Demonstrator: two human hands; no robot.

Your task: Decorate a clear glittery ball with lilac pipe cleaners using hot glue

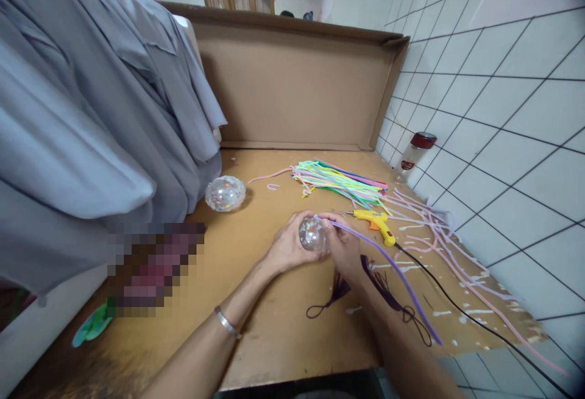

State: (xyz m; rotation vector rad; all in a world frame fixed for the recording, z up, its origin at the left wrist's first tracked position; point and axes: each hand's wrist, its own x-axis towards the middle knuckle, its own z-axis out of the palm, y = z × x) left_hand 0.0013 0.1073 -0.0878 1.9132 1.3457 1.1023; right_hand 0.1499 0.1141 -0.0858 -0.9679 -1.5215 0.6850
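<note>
My left hand (286, 245) is curled round a small clear ball (312, 234) with coloured specks in it. Between the fingers of my right hand (343, 248) is the end of a purple pipe cleaner (398, 267), held at the ball's upper right edge. Its long free end curves down over my right forearm side toward the table's front. Just beyond my right hand lies a yellow glue gun (373, 222), nozzle pointing left. Two dark purple tassels (339, 288) lie partly hidden under my right wrist. A larger clear speckled ball (225, 194) rests farther back on the left.
A pile of multicoloured pipe cleaners (338, 181) lies at the back, with loose pink and lilac ones (439, 237) on the right. The black cord (450, 304) runs off the right edge. A bottle (414, 156) stands by the tiled wall. Cardboard (292, 88) and grey cloth (114, 94) border the table.
</note>
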